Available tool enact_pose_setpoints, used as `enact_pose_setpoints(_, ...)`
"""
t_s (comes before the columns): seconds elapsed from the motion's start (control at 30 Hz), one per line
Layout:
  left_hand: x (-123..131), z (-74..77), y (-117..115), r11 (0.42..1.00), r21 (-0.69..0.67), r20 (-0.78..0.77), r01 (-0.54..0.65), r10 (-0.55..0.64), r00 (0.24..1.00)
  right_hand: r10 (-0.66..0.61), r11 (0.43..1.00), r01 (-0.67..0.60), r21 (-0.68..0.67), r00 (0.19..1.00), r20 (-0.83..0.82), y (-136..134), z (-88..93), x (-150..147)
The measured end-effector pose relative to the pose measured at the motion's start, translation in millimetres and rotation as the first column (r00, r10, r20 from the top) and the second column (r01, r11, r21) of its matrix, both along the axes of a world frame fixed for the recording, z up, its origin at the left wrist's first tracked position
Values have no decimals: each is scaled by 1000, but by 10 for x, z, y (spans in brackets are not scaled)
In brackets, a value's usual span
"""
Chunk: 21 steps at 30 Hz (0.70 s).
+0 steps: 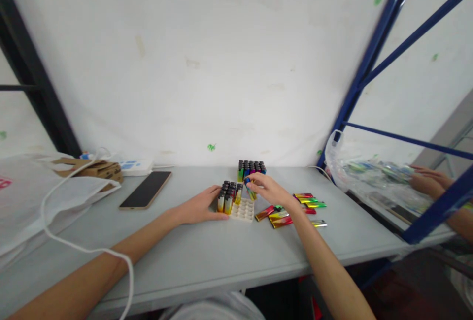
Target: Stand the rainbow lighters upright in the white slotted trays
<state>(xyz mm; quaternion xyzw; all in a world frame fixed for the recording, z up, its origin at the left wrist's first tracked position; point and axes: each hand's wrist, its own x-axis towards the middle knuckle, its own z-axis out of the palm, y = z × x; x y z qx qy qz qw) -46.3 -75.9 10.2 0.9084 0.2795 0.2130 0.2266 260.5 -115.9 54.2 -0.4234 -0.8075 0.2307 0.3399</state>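
A white lighter tray (243, 210) with rows of round holes lies on the table in front of me. Its left part carries upright lighters (228, 201) with black tops; holes at the right show bare. My left hand (201, 206) grips the tray's left side, thumb along the front and fingers behind. Above the tray's right edge, my right hand (271, 189) pinches a blue and yellow lighter (251, 190), tilted. Loose shiny lighters (281, 217) in red, gold and green lie beneath and beside my right wrist.
A full block of upright lighters (252, 168) stands near the wall. To the left lie a phone (147, 190), a cardboard piece (94, 170), a white bag (48, 197) and a white cable (83, 248). Beyond a blue frame (354, 93), another person's hands (430, 179) work beside plastic bags.
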Motion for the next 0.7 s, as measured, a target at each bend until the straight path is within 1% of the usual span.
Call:
enact_pose_setpoints(0.13, 3, -10, 5, 1000, -2, -8, -1, 1, 1000, 43, 995, -53, -84, 993, -114, -85, 100, -80)
enact_pose_setpoints(0.2, 6, -15, 3, 1000, -3, -9, 6, -6, 1000, 20, 992, -42, -120, 984, -176, -98, 102, -133)
enact_pose_setpoints(0.27, 6, -16, -1, 1000, -6, -7, 6, -6, 1000, -40, 990, 12, -141, 978, -203, -99, 91, -183)
enact_pose_setpoints(0.3, 6, -14, -4, 1000, -9, -6, 4, -4, 1000, -79, 991, 55, -124, 978, -194, -98, 86, -206)
enact_pose_setpoints(0.37, 4, -10, -8, 1000, -12, -5, -2, 2, 1000, -180, 984, 179, -22, 973, -145, -99, 90, -243)
enact_pose_setpoints(0.43, 2, -8, -9, 1000, -15, -13, 2, -2, 1000, -300, 944, 309, 117, 950, -86, -105, 107, -270)
enact_pose_setpoints(0.5, 0, -7, -9, 1000, -17, -18, 7, -7, 1000, -396, 897, 394, 202, 918, -35, -111, 127, -286)
enact_pose_setpoints(0.6, 0, -2, -14, 1000, -13, -15, 10, -10, 1000, -451, 869, 434, 238, 893, 18, -116, 145, -298)
enact_pose_setpoints(0.7, 2, 14, -28, 1000, -11, 1, 8, -8, 1000, -455, 871, 434, 229, 889, 44, -115, 152, -305)
